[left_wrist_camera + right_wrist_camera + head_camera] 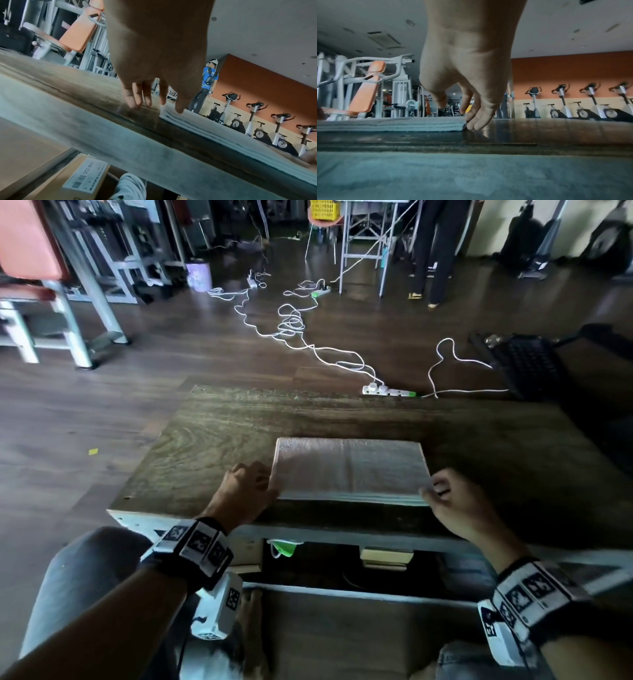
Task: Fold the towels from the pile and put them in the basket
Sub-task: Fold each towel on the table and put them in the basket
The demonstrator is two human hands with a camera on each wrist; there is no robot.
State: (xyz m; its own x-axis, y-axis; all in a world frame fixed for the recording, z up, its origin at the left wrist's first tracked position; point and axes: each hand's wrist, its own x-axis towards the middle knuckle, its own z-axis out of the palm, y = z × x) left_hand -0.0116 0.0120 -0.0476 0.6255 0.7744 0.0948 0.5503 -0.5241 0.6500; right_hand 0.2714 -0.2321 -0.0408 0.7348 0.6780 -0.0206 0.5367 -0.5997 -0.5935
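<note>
The left hand (245,491), fingers loosely spread, is resting one fingertip on the near-left corner of the folded towel (349,467), while the right hand (455,505), thumb lifted clear, is touching relaxed fingertips to the near-right corner; the towel is lying flat on the wooden table (205,446).

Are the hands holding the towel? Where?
Not gripped yet, it seems. The folded towel lies flat on the table; the left hand touches its near left corner, the right hand its near right corner.
</note>
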